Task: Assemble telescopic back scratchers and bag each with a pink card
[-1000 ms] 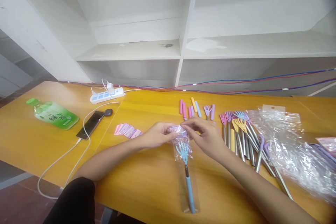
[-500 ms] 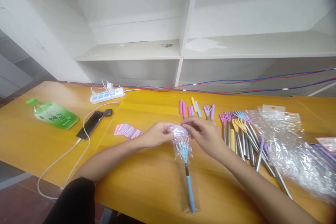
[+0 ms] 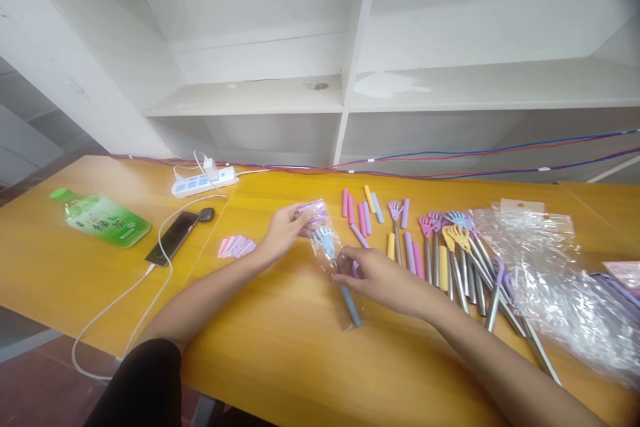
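Note:
A blue back scratcher [image 3: 326, 240] with a hand-shaped head and blue grip lies slanted inside a clear plastic bag [image 3: 317, 255]. A purple printed card [image 3: 315, 208] shows at the bag's top end. My left hand [image 3: 284, 232] pinches that top corner between thumb and fingers. Lower down, my right hand [image 3: 373, 277] is closed around the bagged scratcher at its shaft, hiding part of it. The blue grip [image 3: 351, 307] sticks out below my right fingers. Left of my left hand, several pink and purple cards [image 3: 236, 247] lie fanned out on the table.
To the right lie several back scratchers [image 3: 463, 267] with metal shafts and a heap of clear bags [image 3: 555, 280]. Coloured grip tubes [image 3: 361, 220] lie behind my right hand. At left are a green bottle [image 3: 103, 217], a phone [image 3: 173, 238] and a power strip [image 3: 205, 181].
The bagged back scratcher has moved up and away from the table's front edge, now tilted. My right hand has shifted from the bag's top down to the shaft; my left hand moved up and left.

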Motion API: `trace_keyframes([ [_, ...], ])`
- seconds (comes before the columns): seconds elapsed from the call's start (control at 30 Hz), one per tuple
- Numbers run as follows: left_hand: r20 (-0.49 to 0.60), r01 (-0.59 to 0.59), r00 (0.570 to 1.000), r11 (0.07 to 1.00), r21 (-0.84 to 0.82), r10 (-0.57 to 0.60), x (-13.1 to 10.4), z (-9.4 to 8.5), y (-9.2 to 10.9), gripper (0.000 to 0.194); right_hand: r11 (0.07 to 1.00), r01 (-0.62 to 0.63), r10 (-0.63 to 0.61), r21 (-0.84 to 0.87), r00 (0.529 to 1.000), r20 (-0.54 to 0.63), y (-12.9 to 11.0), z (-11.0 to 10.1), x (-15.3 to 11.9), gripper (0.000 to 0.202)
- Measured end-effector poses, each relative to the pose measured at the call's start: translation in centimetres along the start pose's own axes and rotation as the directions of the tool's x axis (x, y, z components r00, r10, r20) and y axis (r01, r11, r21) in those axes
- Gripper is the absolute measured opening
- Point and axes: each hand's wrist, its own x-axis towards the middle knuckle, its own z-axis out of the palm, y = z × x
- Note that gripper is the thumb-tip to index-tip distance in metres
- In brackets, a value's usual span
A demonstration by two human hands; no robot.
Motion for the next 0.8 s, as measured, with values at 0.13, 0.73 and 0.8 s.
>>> trace_keyframes([
  [0.13,-0.163,-0.044,0.985,0.998,0.042,0.05,1.1,-1.1,0.1,0.055,1.0,-0.007,0.007,0.016,1.0,-0.001,-0.1,0.7,0.1,0.015],
  [0.73,0.233,0.14,0.969,0.961,-0.24,-0.083,-1.4,2.1,-3.7,0.053,0.888,-0.388,0.263,-0.248,0.87,-0.418,4.6,0.2,-9.9,0.051],
  [0.8,0.279,0.177,0.953,0.966,-0.189,-0.119,-1.7,2.4,-4.7,0.049,0.825,-0.501,0.313,-0.26,0.789,-0.528,7.1,-2.3,-13.0,0.051],
])
